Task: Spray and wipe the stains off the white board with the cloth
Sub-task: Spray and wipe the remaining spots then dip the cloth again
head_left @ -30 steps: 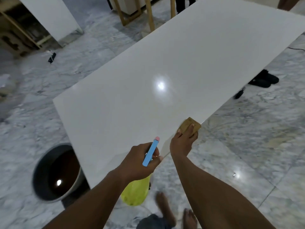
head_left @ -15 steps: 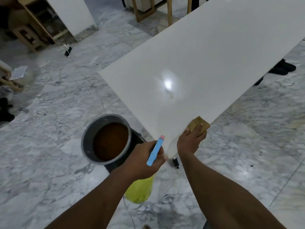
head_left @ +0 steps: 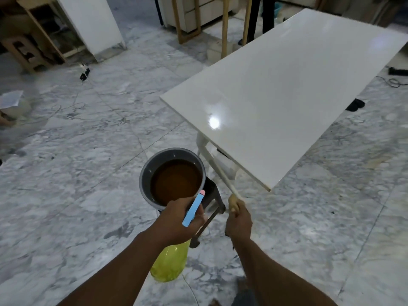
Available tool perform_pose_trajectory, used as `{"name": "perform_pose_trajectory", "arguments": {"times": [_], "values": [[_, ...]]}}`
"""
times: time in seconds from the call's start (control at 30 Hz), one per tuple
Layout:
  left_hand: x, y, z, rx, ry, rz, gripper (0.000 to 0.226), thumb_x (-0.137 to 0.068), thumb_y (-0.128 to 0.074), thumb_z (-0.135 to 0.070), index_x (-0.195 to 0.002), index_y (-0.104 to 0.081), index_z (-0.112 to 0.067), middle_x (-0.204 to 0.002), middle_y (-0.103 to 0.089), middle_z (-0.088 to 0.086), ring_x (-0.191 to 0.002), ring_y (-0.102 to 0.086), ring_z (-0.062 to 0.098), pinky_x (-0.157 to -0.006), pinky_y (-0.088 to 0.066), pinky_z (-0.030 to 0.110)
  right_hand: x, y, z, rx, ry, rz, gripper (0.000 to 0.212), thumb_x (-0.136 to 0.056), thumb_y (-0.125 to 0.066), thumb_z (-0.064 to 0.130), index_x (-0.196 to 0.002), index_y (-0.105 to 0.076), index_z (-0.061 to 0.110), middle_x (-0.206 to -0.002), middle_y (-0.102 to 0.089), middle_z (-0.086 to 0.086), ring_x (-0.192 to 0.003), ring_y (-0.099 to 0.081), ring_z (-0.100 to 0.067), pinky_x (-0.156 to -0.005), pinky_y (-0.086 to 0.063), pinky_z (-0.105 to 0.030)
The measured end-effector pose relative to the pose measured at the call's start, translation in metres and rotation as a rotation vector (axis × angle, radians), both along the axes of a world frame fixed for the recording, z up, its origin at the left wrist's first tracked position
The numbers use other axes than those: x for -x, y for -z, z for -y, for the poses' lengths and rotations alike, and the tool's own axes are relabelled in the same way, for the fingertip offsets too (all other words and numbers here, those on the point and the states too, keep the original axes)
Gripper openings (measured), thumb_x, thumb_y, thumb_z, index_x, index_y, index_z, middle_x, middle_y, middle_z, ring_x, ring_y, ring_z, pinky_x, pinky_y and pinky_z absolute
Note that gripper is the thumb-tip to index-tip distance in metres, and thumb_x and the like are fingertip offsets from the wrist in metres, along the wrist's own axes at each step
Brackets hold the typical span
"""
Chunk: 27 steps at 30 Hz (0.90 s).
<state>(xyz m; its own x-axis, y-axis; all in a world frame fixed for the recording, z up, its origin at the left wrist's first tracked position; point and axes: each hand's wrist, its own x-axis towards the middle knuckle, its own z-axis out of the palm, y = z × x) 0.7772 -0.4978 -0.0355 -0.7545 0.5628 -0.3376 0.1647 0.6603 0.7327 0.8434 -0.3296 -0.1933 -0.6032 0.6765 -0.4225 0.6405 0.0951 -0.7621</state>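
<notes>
I note the board (head_left: 276, 96) lying flat on a frame (head_left: 204, 144), ahead and to the right. The bucket (head_left: 144, 175) sits on a stool (head_left: 215, 191), just left of the board's near corner. The left hand (head_left: 181, 219) holds the spray bottle (head_left: 170, 266) before the bucket. The right hand (head_left: 239, 221), beside it, holds the cloth (head_left: 234, 203) off the board.

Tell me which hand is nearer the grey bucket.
Left. The left hand, gripping the spray bottle, overlaps the near rim of the grey bucket in this view. The right hand, holding the cloth, is off to the bucket's right.
</notes>
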Motion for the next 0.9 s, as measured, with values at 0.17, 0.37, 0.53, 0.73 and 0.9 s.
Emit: {"name": "perform_pose_trajectory", "arguments": {"times": [0.17, 0.37, 0.53, 0.73, 0.9], "values": [[0.016, -0.014, 0.016, -0.046, 0.064, -0.01, 0.015, -0.091, -0.076, -0.036, -0.091, -0.068, -0.023, -0.081, -0.072, 0.0, -0.073, -0.072, 0.027, -0.071, -0.063, 0.049, 0.015, -0.047, 0.001, 0.756, 0.316, 0.01, 0.039, -0.099, -0.054, 0.041, -0.113, -0.063, 0.006, -0.099, -0.071, -0.022, -0.087, -0.067, -0.035, -0.077, -0.057, -0.041], [0.058, -0.021, 0.039, -0.048, 0.114, 0.016, 0.015, -0.091, -0.077, -0.032, -0.092, -0.067, -0.02, -0.087, -0.073, 0.006, -0.076, -0.075, 0.031, -0.072, -0.064, 0.05, 0.062, -0.088, -0.016, 1.087, 0.348, -0.235, 0.066, -0.092, -0.05, 0.056, -0.123, -0.066, 0.0, -0.109, -0.067, -0.023, -0.095, -0.064, -0.035, -0.093, -0.051, -0.044], [0.121, -0.032, 0.076, -0.02, 0.11, -0.021, 0.02, -0.09, -0.077, -0.037, -0.089, -0.066, -0.021, -0.081, -0.07, 0.006, -0.072, -0.07, 0.029, -0.068, -0.059, 0.043, 0.121, -0.103, 0.005, 1.09, 0.255, -0.272, 0.069, -0.09, -0.052, 0.064, -0.112, -0.075, 0.003, -0.113, -0.072, -0.022, -0.102, -0.066, -0.037, -0.098, -0.05, -0.046], [0.237, -0.064, 0.138, 0.026, 0.059, -0.037, 0.021, -0.091, -0.077, -0.038, -0.093, -0.067, -0.02, -0.091, -0.073, 0.01, -0.074, -0.072, 0.028, -0.07, -0.062, 0.042, 0.229, -0.13, 0.066, 1.073, 0.135, -0.185, 0.061, -0.074, -0.07, 0.045, -0.115, -0.072, 0.0, -0.108, -0.07, -0.024, -0.096, -0.067, -0.038, -0.096, -0.053, -0.05], [0.295, -0.067, 0.16, 0.049, 0.094, -0.04, 0.024, -0.091, -0.077, -0.034, -0.097, -0.067, -0.013, -0.094, -0.072, 0.014, -0.079, -0.074, 0.033, -0.075, -0.062, 0.05, 0.289, -0.151, 0.089, 1.112, 0.17, -0.271, 0.045, -0.081, -0.063, 0.036, -0.099, -0.075, -0.003, -0.091, -0.071, -0.022, -0.076, -0.069, -0.035, -0.08, -0.055, -0.042]]}}
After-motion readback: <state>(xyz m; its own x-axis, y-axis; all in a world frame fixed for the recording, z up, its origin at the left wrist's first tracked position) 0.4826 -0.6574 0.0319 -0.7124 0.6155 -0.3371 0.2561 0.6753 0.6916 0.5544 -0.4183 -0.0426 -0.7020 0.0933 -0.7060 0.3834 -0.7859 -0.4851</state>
